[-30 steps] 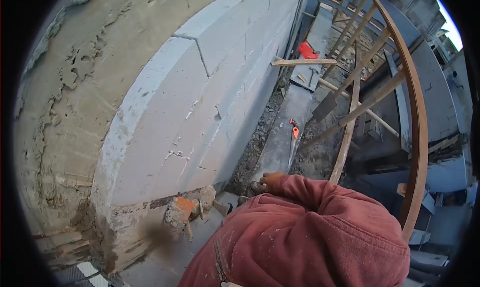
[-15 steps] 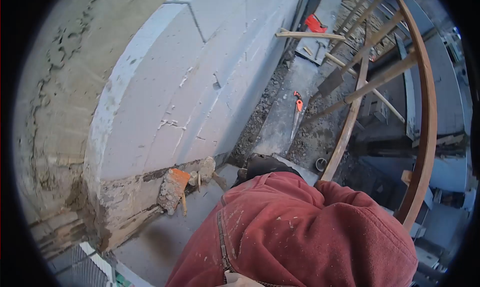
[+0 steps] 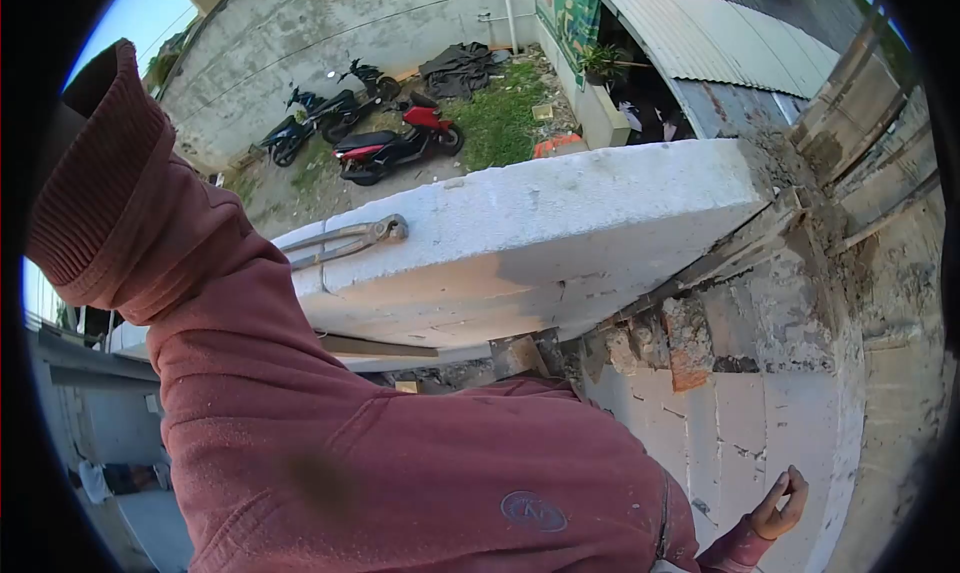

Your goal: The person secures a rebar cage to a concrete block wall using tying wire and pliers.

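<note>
My left arm, in a dusty red sleeve [image 3: 240, 313], is raised at the left side; its cuff [image 3: 85, 188] points up and the hand itself is out of sight. At the lower right, my right hand [image 3: 780, 508] is in front of the pale block wall, fingers loosely bent upward and nothing visible between them. A pair of pincers [image 3: 365, 235] lies on the white top of the block wall [image 3: 560, 198], beside the left sleeve. A mortar-crusted piece with an orange end [image 3: 688, 343] sits at the wall's foot, above my right hand.
Beyond the wall, a red motorcycle [image 3: 400, 138] and darker motorcycles [image 3: 330, 113] stand on lower ground near grass [image 3: 505, 123]. A corrugated roof [image 3: 740, 43] rises at upper right. Rough plastered wall [image 3: 895, 373] borders the right side.
My view has swung from the walkway with its tools and wooden railing to the wall top and the yard beyond. The left sleeve is now raised, and my right hand has come into sight.
</note>
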Available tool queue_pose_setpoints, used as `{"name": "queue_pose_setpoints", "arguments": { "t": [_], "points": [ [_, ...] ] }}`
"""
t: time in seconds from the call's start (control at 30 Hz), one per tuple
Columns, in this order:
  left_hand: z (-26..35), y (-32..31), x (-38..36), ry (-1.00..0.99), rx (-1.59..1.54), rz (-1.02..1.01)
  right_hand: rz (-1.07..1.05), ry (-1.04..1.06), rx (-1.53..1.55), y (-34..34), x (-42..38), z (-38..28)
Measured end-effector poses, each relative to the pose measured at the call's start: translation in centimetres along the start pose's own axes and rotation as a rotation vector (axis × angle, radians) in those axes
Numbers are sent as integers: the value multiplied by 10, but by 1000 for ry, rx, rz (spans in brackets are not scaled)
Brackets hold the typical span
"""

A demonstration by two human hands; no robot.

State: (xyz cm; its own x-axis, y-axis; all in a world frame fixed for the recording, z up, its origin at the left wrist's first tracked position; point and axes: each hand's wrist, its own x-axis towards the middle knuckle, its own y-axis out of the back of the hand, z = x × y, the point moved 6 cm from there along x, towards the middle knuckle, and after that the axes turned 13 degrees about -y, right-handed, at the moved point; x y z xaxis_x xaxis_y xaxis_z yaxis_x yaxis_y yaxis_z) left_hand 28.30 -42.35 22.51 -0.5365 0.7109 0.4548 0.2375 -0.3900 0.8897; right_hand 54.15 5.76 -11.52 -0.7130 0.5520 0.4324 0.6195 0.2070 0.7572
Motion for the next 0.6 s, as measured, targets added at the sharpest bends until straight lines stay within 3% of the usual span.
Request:
{"name": "queue_pose_setpoints", "arguments": {
  "t": [0.1,0.23,0.27,0.3,0.33,0.4,0.43,0.5,0.6],
  "points": [
    [-17,31,-80,356,32,105,206,404,-94,2,83,-31],
    [-60,6,-177,766,80,241,219,428,-139,-60,176,-14],
    [-82,-27,-211,1027,-114,146,239,402,-170,-85,189,2],
    [-83,-73,-222,1015,-103,6,264,365,-203,-106,197,10],
    [-70,-115,-230,959,-107,56,398,346,-555,-116,189,-2],
    [-59,-208,-255,744,-27,-71,403,300,-451,-114,185,-17],
    [-35,-224,-252,688,282,-87,411,251,-418,-109,179,-18],
    [-23,-224,-246,625,353,116,402,238,-405,-103,170,-36],
    [-19,-217,-229,479,419,165,316,145,-305,-91,160,-60]
  ]
}}
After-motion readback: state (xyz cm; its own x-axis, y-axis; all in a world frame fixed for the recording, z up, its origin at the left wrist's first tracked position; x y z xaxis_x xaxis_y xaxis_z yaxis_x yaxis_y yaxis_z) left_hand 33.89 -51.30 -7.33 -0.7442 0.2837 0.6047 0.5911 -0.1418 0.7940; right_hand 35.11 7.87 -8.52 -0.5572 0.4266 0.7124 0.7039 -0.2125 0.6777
